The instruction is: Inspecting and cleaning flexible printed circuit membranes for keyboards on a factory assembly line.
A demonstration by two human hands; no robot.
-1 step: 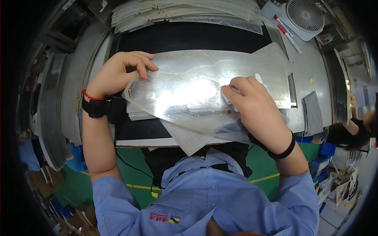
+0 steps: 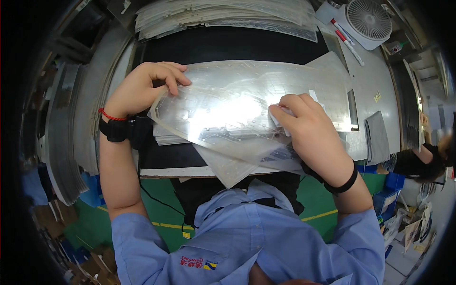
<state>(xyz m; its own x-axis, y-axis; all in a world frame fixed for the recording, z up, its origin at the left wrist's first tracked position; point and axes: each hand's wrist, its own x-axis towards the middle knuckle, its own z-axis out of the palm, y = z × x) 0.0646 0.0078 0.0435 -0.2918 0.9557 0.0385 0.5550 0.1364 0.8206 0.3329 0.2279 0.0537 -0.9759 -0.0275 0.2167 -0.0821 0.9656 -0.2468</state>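
A clear plastic sheet (image 2: 213, 135) with fine line patterns lies tilted over a stack of similar sheets (image 2: 171, 137), glare washing out its middle. My left hand (image 2: 152, 83) grips the sheet at its left corner with curled fingers; the thumb is partly hidden. Bunched under the fingers of my right hand (image 2: 306, 118) is a white cloth (image 2: 276, 115), pressed against the sheet's right part. Another clear sheet's corner (image 2: 228, 173) pokes out over the front edge of the table.
A pile of clear sheets (image 2: 228, 16) stands at the back of the black work surface (image 2: 237, 45). At the back right are a white fan (image 2: 369, 19) and red-capped markers (image 2: 349, 46). A folded grey cloth (image 2: 376, 137) lies right. Another person's arm (image 2: 422, 154) shows far right.
My right hand has shifted very slightly to the right with the white cloth. The left hand stays in place on the sheet.
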